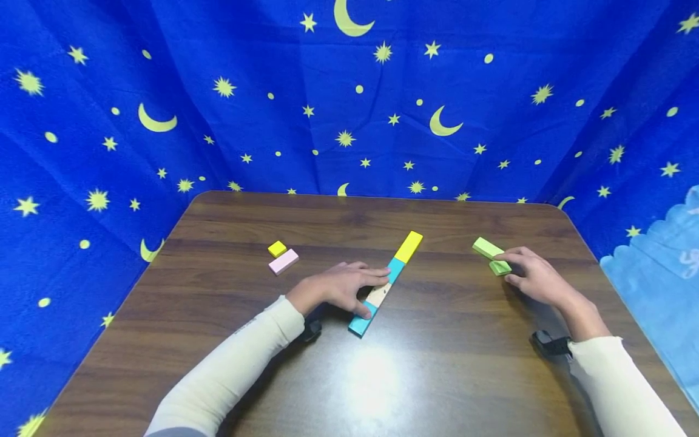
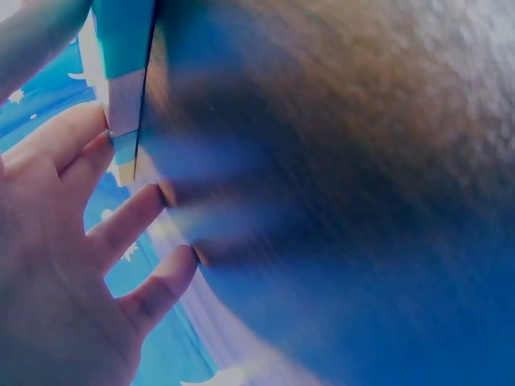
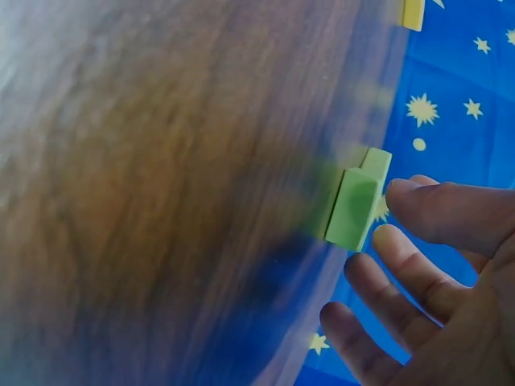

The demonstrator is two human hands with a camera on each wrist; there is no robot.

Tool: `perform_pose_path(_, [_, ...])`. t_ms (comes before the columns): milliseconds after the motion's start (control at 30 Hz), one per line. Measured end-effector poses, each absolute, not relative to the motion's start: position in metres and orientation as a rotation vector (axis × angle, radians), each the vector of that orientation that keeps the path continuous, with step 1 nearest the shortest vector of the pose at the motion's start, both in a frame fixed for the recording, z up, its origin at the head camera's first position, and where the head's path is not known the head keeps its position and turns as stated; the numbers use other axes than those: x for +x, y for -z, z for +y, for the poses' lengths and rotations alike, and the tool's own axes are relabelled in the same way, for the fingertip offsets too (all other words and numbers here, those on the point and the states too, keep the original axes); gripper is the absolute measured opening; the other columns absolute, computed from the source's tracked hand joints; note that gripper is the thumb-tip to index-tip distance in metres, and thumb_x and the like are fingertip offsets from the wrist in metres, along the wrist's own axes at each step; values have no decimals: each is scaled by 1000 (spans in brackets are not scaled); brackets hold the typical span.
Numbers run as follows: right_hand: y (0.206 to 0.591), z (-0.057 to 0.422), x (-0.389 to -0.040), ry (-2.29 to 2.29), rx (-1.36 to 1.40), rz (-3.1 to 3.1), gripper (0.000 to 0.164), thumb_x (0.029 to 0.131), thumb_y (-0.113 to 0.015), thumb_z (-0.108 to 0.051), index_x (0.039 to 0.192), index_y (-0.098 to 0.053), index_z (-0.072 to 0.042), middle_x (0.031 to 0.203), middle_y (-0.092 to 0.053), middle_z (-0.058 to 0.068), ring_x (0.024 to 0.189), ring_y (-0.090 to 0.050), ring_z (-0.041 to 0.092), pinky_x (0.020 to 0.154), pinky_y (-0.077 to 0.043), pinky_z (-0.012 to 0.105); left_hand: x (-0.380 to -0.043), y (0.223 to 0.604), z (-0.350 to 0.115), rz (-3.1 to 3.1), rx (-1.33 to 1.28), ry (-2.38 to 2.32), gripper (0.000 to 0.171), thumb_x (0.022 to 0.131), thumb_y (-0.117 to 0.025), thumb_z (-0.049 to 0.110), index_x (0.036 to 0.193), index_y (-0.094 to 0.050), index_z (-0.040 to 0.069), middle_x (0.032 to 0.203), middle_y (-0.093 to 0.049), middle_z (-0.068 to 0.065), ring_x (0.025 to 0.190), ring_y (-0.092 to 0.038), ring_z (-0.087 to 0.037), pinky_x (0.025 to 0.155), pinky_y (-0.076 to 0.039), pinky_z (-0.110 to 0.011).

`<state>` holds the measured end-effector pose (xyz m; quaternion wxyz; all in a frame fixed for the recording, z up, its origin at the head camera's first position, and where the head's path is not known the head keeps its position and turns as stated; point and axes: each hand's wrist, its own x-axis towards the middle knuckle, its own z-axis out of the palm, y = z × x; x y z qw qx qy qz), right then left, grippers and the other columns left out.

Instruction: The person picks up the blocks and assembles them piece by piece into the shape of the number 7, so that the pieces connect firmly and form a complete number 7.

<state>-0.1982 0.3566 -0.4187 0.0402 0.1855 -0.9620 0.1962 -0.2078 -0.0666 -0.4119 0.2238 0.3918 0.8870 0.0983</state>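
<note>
A row of blocks lies end to end on the table: a blue block (image 1: 359, 328) nearest me, a bare wood block (image 1: 378, 296), another blue block (image 1: 395, 268) and a yellow block (image 1: 409, 246) at the far end. My left hand (image 1: 344, 288) rests against this row, thumb at the near blue block and straight fingers along the left side and top. On the right, my right hand (image 1: 537, 279) hovers at a green block (image 1: 500, 269), fingers spread loosely. A longer light green block (image 1: 486, 247) lies just behind it. In the right wrist view, the fingertips stand beside the green block (image 3: 352, 209).
A small yellow block (image 1: 276, 249) and a pink block (image 1: 283, 261) lie side by side on the left of the brown table (image 1: 262, 376). A blue curtain (image 1: 262, 54) with moons and stars hangs behind the table's far edge.
</note>
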Motion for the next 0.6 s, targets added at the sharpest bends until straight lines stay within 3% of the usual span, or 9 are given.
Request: perform_pose_path(600, [424, 354, -202, -492, 580, -2930, 28, 74, -70, 8, 100, -74, -1, 103, -66, 20, 97, -63, 41, 82, -49, 58, -207, 410, -65, 2440, 1078, -277, 81, 87, -72, 48, 155, -33, 29, 167, -15, 16, 154, -21, -29, 123, -17, -60])
